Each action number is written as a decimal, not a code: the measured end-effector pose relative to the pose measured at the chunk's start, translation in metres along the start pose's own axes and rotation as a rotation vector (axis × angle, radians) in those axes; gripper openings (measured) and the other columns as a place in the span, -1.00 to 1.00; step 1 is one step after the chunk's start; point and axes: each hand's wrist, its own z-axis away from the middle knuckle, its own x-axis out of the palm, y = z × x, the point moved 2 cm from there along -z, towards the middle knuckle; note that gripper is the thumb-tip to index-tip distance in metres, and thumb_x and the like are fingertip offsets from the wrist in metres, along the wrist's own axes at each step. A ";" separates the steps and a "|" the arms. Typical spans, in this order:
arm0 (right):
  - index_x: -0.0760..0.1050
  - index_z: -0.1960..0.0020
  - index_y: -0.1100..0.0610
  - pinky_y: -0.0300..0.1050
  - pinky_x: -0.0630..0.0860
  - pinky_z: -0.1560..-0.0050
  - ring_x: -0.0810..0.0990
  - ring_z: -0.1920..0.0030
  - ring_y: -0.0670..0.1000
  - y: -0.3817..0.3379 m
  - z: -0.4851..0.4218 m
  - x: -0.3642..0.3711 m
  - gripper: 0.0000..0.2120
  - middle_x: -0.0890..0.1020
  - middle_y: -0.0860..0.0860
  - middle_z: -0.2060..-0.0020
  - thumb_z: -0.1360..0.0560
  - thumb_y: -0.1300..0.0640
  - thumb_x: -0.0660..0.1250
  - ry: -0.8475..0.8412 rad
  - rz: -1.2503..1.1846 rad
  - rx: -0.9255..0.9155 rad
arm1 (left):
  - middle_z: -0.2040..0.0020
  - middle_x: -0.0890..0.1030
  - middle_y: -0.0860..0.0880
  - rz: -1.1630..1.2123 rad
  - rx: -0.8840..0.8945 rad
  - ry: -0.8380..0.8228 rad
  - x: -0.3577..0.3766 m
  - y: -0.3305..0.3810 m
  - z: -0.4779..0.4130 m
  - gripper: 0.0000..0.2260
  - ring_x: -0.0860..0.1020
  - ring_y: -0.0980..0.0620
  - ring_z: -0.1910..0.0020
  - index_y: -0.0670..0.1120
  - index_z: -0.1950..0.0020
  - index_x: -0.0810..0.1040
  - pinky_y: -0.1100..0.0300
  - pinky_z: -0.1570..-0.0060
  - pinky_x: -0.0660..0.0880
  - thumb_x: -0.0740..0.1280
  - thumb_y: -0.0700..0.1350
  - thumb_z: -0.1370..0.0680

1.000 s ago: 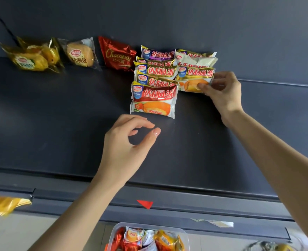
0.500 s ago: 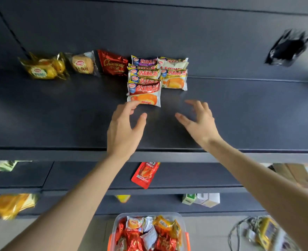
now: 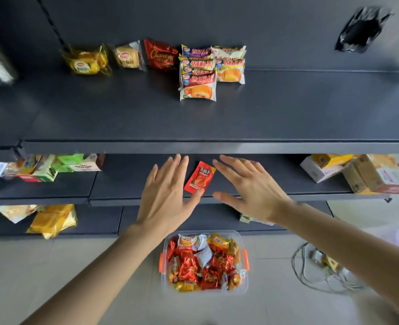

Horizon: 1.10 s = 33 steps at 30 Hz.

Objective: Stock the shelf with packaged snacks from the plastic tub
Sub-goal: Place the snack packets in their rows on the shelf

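On the floor below me stands a clear plastic tub [image 3: 245, 273] with orange handles, heaped with red, yellow and white snack packets [image 3: 200, 263]. The dark top shelf [image 3: 217, 123] carries two overlapping rows of cake packets [image 3: 198, 86] near its back wall. My left hand [image 3: 168, 195] and my right hand [image 3: 250, 188] hover with fingers spread in front of the middle shelf [image 3: 128, 181], both holding nothing. Between them a single red sachet [image 3: 199, 179] lies on that shelf.
A red Chocopie pack [image 3: 161, 55], a bun pack [image 3: 128, 57] and yellow cake packs [image 3: 85, 62] line the top shelf's back left. Cartons [image 3: 369, 174] sit at the middle shelf's right, green packs [image 3: 60, 165] at its left. Cables [image 3: 320, 266] lie on the floor.
Both hands have left the cake packets on the top shelf and dropped to the middle shelf's level. My view has tilted down, so the tub and lower shelves show.
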 end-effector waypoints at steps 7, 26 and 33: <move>-0.07 -0.56 0.00 0.00 0.03 -0.48 0.11 -0.52 0.07 0.008 0.020 0.100 -0.16 0.10 0.04 -0.54 -0.41 -0.44 -0.31 -0.193 -0.044 0.079 | -0.56 0.13 -0.14 -0.086 -0.048 -0.202 0.080 -0.015 0.044 -0.21 0.13 -0.09 -0.54 -0.12 -0.57 0.05 -0.08 -0.48 0.04 -0.15 0.35 -0.48; -0.04 -0.56 0.00 0.08 0.02 -0.48 0.03 -0.53 0.08 0.046 0.086 0.444 -0.19 -0.03 0.01 -0.56 -0.45 -0.42 -0.08 -0.577 -0.347 0.465 | -0.46 0.35 -0.19 0.042 -0.191 -0.379 0.397 -0.096 0.170 -0.22 0.36 -0.17 -0.41 -0.19 -0.49 0.29 -0.06 -0.36 0.32 -0.04 0.32 -0.46; 0.26 -0.44 0.07 0.04 0.27 -0.34 0.27 -0.40 0.09 0.078 0.055 0.558 -0.37 0.31 0.07 -0.42 -0.53 -0.30 0.11 -0.476 -0.208 0.392 | -0.53 0.25 -0.08 0.143 -0.148 -0.269 0.518 -0.120 0.166 -0.36 0.26 -0.09 -0.48 -0.09 -0.52 0.25 0.06 -0.44 0.11 0.20 0.23 -0.54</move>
